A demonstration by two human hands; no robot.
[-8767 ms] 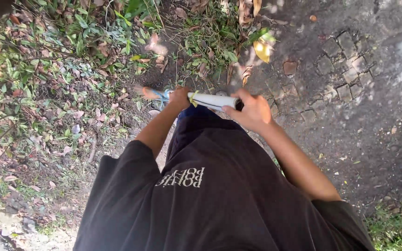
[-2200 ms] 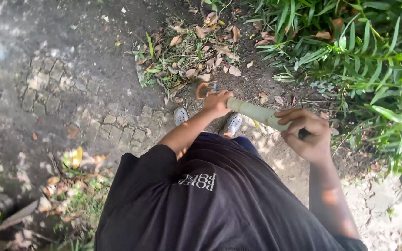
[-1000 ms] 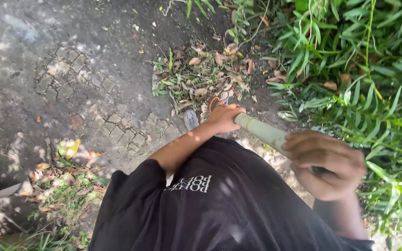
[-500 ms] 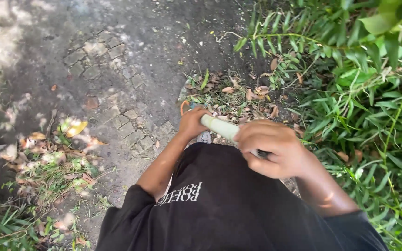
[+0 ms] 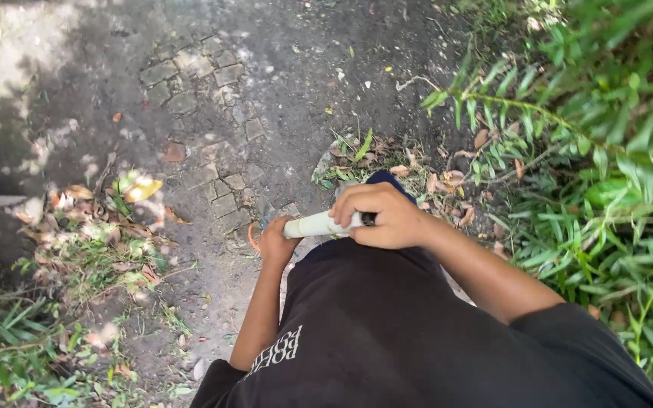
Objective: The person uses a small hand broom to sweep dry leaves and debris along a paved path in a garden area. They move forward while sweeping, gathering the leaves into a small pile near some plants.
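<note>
Two hands on one pale handle (image 5: pixel 315 224), held level at the waist. Right hand (image 5: pixel 384 216) has its fingers wrapped tight near the top end; left hand (image 5: pixel 276 243) is closed lower down, steadying it. Swept leaves (image 5: pixel 100 234) lie beside the paving stones (image 5: pixel 198 83).

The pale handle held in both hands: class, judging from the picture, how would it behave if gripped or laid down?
The pale handle looks straight between the left hand and right hand, so probably stiff. It looks round and smooth, so it might roll on the stone paving and could slip in a loose grip.
</note>
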